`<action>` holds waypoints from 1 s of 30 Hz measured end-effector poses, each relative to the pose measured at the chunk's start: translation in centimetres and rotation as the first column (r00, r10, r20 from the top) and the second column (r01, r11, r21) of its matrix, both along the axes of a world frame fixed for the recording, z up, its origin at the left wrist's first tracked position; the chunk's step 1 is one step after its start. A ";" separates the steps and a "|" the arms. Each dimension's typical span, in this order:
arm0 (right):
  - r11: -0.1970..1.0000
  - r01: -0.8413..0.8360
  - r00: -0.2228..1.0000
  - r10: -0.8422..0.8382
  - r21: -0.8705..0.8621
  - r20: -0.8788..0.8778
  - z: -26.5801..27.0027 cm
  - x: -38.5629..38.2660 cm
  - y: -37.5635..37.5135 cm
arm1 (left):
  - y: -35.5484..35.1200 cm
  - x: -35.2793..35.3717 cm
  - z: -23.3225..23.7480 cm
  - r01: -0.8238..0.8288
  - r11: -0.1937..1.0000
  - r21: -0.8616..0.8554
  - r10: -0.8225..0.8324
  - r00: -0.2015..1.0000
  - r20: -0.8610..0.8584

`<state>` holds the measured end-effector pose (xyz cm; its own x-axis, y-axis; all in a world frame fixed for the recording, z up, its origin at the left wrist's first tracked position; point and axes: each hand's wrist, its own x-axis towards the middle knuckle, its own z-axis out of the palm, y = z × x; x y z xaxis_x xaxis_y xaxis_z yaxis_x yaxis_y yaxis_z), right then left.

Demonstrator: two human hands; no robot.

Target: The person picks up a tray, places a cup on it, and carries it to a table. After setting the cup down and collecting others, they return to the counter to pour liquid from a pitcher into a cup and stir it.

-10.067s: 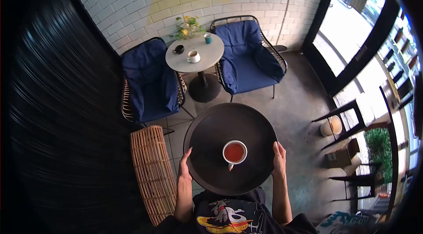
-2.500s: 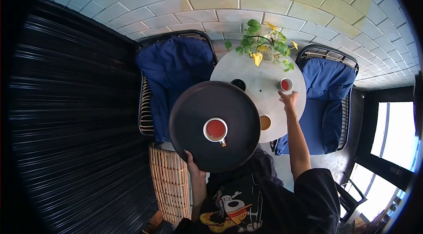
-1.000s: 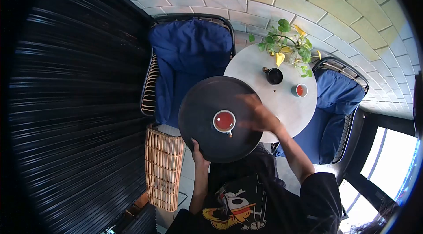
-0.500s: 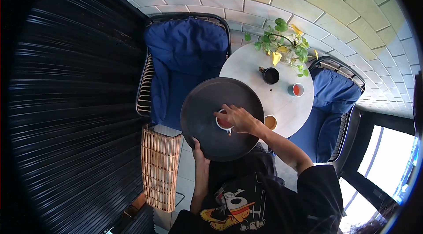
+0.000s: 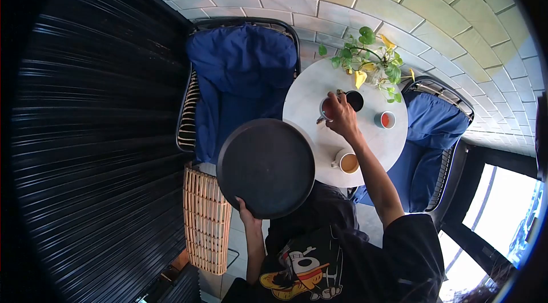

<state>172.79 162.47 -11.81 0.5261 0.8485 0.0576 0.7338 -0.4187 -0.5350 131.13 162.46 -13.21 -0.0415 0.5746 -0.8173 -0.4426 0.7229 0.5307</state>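
Two hands, one tray, one cup

Right hand point(image 5: 342, 119) closes around the tea cup point(image 5: 325, 110) at centre frame, over the round table point(image 5: 305, 100). Left hand point(image 5: 245, 213) grips the lower rim of the black tray point(image 5: 265, 169), which hides the table's left edge. A black cup point(image 5: 355, 100), teal cup point(image 5: 387, 119), white cup point(image 5: 347, 162) and plant point(image 5: 371, 63) crowd the tabletop.

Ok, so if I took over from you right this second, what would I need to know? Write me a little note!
Left grip: holds the round black tray by its near rim.
Right grip: closed around the white cup of red tea, over the round white table. I cannot tell if the cup touches the top yet.
Also on the table: black cup, small cup of red tea, white cup with a brown drink, plant.
Done: the held cup is at the table.
Left: probably set it down and let go.
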 end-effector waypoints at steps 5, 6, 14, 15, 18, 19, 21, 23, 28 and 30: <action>0.982 0.109 0.991 -0.119 -0.152 -0.060 -4.7 -0.1 0.6 | -0.3 -0.9 0.2 -0.039 0.999 -0.012 0.039 0.999 -0.018; 0.983 0.105 0.991 -0.117 -0.151 -0.067 -5.6 -0.2 0.7 | -0.4 -0.7 0.5 -0.046 0.999 -0.005 0.045 0.999 -0.030; 0.975 0.154 0.984 -0.166 -0.162 -0.065 -7.5 -1.7 1.1 | 0.2 1.7 3.8 -0.001 1.000 0.014 0.002 0.998 -0.060; 0.974 0.157 0.983 -0.170 -0.164 -0.067 -7.6 -1.8 1.1 | 0.3 1.9 4.0 0.006 1.000 0.019 -0.004 0.998 -0.060; 0.980 0.157 0.982 -0.168 -0.125 -0.083 -7.1 -1.7 0.4 | 0.4 1.5 3.0 0.012 1.000 0.027 -0.013 0.999 0.031; 0.980 0.146 0.986 -0.155 -0.136 -0.054 -5.5 -1.5 0.0 | 0.4 1.6 2.8 0.020 1.000 0.023 -0.021 0.999 0.031; 0.978 0.142 0.989 -0.147 -0.152 -0.025 -2.7 -0.8 -0.7 | 0.6 1.8 2.6 0.036 0.999 0.019 -0.037 0.999 0.040; 0.927 0.214 0.969 -0.163 -0.309 0.184 -1.0 0.6 -1.8 | 0.9 2.7 3.2 0.056 0.998 0.012 -0.056 0.998 0.007; 0.792 0.411 0.898 -0.436 -0.452 0.053 -0.2 4.2 -3.1 | 1.1 4.6 4.9 0.106 0.994 0.013 -0.106 0.994 -0.005; 0.820 0.423 0.895 -0.446 -0.384 0.034 -1.2 4.7 -3.1 | 1.2 5.0 5.5 0.113 0.994 -0.014 -0.112 0.993 0.028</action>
<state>177.47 159.40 -12.99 0.8380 0.4822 -0.2554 0.4023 -0.8622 -0.3080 136.10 163.68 -7.72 0.0451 0.5615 -0.8262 -0.3721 0.7770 0.5077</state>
